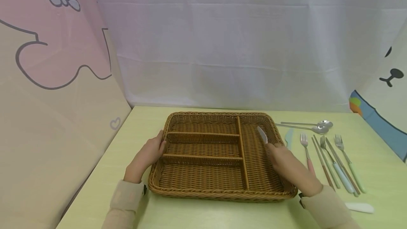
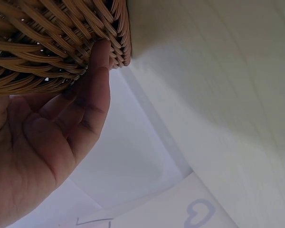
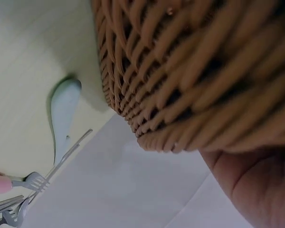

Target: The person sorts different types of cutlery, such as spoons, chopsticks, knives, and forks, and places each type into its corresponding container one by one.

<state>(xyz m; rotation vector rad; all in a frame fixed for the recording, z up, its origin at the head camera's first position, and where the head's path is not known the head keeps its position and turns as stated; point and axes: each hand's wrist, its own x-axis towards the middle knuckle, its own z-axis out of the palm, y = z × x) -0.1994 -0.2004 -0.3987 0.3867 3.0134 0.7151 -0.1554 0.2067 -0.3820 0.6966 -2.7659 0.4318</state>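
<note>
On the pale table (image 1: 197, 216), the brown wicker basket (image 1: 222, 194) lies with its long axis running left to right; its undivided compartment, at the right, stretches near to far. The left hand (image 1: 151, 151) grips the left wall, fingers against the outside weave. The right hand (image 1: 286, 162), mostly closed, reaches over the right rim and holds a knife (image 1: 263, 135) (handle hidden in the grip) over that compartment, blade tip pointing far and slightly left.

Basket before you (image 1: 203, 195): rough wicker-like weave, faint sheen
Your sleeves (image 1: 330, 206): matt cloth
Spoons near you (image 1: 320, 129): shiny metal
</note>
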